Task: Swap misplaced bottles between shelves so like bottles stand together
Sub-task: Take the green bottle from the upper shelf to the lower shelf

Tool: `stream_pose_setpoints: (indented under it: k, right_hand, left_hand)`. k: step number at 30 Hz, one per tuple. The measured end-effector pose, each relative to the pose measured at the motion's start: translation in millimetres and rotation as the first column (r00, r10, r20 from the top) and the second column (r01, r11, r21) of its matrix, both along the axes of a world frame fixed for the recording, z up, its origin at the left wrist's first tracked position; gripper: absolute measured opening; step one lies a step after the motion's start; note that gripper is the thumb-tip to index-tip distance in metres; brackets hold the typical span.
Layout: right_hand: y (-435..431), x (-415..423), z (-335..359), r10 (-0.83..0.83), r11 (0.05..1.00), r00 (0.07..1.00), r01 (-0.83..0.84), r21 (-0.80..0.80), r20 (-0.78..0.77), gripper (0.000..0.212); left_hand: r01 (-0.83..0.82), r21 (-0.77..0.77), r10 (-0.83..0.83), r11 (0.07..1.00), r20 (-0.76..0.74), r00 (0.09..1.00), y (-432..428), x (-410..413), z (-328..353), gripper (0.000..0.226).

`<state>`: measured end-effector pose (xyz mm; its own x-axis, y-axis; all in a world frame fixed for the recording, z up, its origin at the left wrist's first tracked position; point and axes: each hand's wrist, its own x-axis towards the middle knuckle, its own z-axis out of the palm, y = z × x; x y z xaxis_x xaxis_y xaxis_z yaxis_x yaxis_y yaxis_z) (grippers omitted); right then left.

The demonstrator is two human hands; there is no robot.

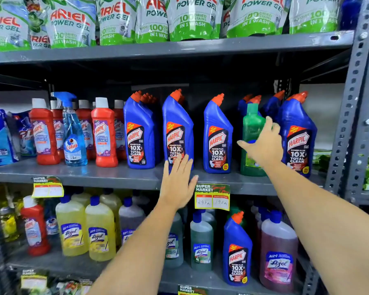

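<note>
On the middle shelf (pixel 115 174) a green bottle (pixel 251 126) stands among blue Harpic bottles (pixel 217 135). My right hand (pixel 263 143) reaches over its front with fingers spread; I cannot tell whether it touches. My left hand (pixel 177 182) hovers open in front of another blue Harpic bottle (pixel 177 128), at the shelf's edge. Below, a lone blue Harpic bottle (pixel 237 250) stands among Lizol bottles (pixel 201 241). A red Harpic bottle (pixel 35 226) stands at the lower left, next to yellow Lizol bottles (pixel 73 228).
Red Harpic bathroom cleaners (pixel 104 133) and a blue Colin spray bottle (pixel 73 133) fill the middle shelf's left. Ariel pouches (pixel 192 18) line the top shelf. A grey perforated upright (pixel 354 103) bounds the right side. Price tags (pixel 212 198) hang from the shelf edge.
</note>
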<state>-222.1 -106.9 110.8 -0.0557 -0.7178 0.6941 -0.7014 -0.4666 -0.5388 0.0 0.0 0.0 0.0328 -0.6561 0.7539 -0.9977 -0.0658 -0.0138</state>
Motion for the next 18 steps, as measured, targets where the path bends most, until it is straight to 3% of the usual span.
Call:
stream_pose_setpoints:
  k: [2, 6, 11, 18]
  right_hand:
    - [-1.8, 0.6, -1.1, 0.022, 0.997, 0.995, -0.029, 0.072, 0.099, 0.118]
    - [-14.3, -4.8, -11.8, -0.019, 0.978, 0.98, -0.023, 0.208, 0.198, 0.129]
    - [-21.8, 1.5, -51.4, -0.106, 0.936, 0.971, 0.024, 0.351, 0.216, 0.104]
    - [-17.1, -4.0, -40.9, 0.008, 0.99, 0.964, -0.045, 0.133, 0.264, 0.097]
  left_hand:
    - [-0.001, 0.045, 0.004, 0.999, -0.067, 0.998, 2.5, -0.3, -6.3, 0.052]
    - [0.071, -0.046, -0.076, 0.996, -0.123, 0.989, 1.5, -7.9, -8.8, 0.037]
    - [0.101, -0.039, -0.105, 0.994, -0.13, 0.986, 8.2, -8.8, -39.3, 0.037]
    - [0.096, -0.098, -0.109, 0.991, -0.133, 0.985, 1.7, 0.2, -24.5, 0.029]
